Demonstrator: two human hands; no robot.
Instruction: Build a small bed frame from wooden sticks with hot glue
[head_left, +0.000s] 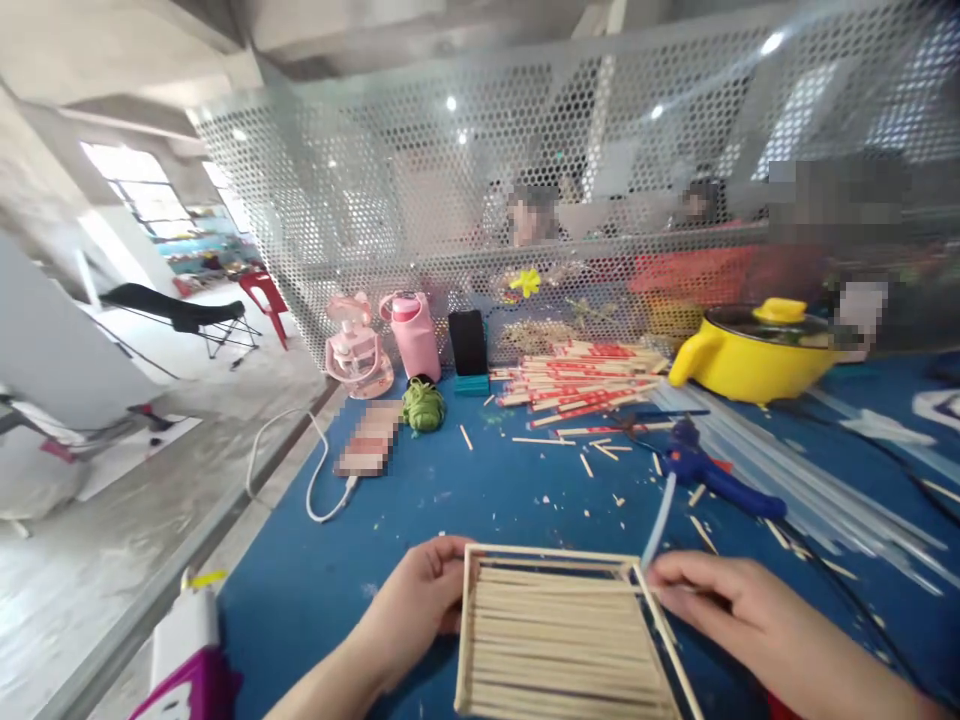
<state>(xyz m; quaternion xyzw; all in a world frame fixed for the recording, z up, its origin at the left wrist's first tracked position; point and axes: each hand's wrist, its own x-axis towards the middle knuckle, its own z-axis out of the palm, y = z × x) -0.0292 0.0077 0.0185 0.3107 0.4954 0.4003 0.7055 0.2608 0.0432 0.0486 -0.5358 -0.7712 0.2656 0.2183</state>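
**Two Bare Hands, Two Bare Forearms**

The left hand [420,600] is bare, with slender fingers, a rounded thumb base and a smooth wrist that widens gently into a bare forearm. The right hand [724,600] is bare too, its fingers slim and its wrist broadening into an equally bare forearm. A small red patch [784,706] shows below the right forearm at the view's lower edge; whether it is clothing cannot be told.

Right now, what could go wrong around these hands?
The right hand might knock the glue gun just beyond it, or get burnt if that is hot. The cord near the right forearm could snag. The frame has thin sticks that might crack if the left hand squeezes.
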